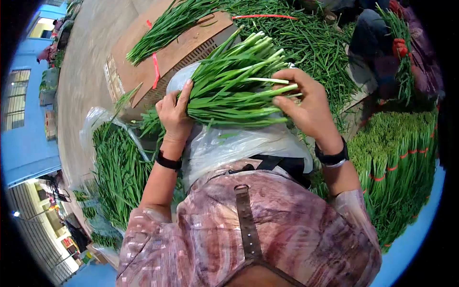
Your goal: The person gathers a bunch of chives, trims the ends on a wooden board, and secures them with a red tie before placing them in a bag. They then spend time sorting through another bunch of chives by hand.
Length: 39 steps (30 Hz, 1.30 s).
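Note:
A loose bunch of garlic chives (234,91) lies across my lap, pale stem ends to the right and green leaves to the left. My left hand (176,114) grips the leafy side, thumb pressed on top of the leaves. At the stem ends, my right hand (306,103) has its thumb and fingers curled around a few white tips. Part of its grip is hidden by the hand itself. Beneath the bunch, a clear plastic sheet (224,146) covers my lap.
Ahead, chives (167,31) and red ties (156,71) lie on a brown board (138,40). A heap of loose chives (315,62) spreads beyond. Tied bundles (392,167) stand right; bagged greens (119,167) stand left. A person's red-gloved hand (400,48) holds greens at upper right.

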Each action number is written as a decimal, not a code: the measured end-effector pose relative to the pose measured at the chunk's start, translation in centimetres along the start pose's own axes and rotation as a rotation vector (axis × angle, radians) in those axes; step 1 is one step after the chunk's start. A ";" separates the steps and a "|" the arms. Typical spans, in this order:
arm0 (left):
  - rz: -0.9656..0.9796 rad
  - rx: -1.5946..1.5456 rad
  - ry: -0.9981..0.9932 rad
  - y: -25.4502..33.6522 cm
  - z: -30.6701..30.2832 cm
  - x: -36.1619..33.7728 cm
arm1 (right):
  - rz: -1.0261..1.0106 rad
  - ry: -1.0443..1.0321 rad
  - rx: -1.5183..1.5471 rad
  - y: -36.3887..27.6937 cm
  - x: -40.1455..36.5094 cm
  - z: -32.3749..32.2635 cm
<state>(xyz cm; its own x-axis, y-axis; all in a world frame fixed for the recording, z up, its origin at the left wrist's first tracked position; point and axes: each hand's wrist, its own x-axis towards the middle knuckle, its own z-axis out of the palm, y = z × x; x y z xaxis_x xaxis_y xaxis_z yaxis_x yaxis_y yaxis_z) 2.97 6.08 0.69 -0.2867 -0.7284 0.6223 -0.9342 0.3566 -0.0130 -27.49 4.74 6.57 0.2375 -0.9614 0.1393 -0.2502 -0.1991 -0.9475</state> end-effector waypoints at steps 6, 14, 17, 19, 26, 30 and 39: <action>-0.044 -0.044 -0.001 -0.3 0.3 -0.1 | 0.062 0.202 0.393 -0.3 -1.5 -0.1; -0.042 -0.035 0.003 -0.4 0.4 -0.3 | 0.181 -0.150 0.528 -0.5 -0.2 -5.5; -0.028 -0.038 0.046 -0.6 1.0 -0.6 | 0.074 0.231 0.216 4.6 3.1 -4.8; 0.021 0.024 0.038 -0.7 0.8 -0.3 | -0.068 0.107 0.027 5.0 3.4 -2.1; -0.591 -0.549 -0.060 -1.3 0.1 -0.2 | -0.524 -0.485 -0.037 -4.7 -2.7 2.7; -0.909 -1.350 0.082 -3.6 3.3 -1.8 | -0.530 -0.422 -0.014 -5.9 -1.5 2.0; -0.480 -0.777 -0.028 -3.4 0.7 -1.6 | -0.417 0.165 -0.385 -3.6 3.1 -0.5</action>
<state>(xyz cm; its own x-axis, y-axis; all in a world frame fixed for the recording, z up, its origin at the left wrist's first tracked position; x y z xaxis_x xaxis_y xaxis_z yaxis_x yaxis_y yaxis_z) 6.47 5.65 -0.84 0.0816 -0.9105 0.4053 -0.5517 0.2974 0.7792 -26.36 2.39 10.57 0.2476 -0.7979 0.5497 -0.4975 -0.5915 -0.6345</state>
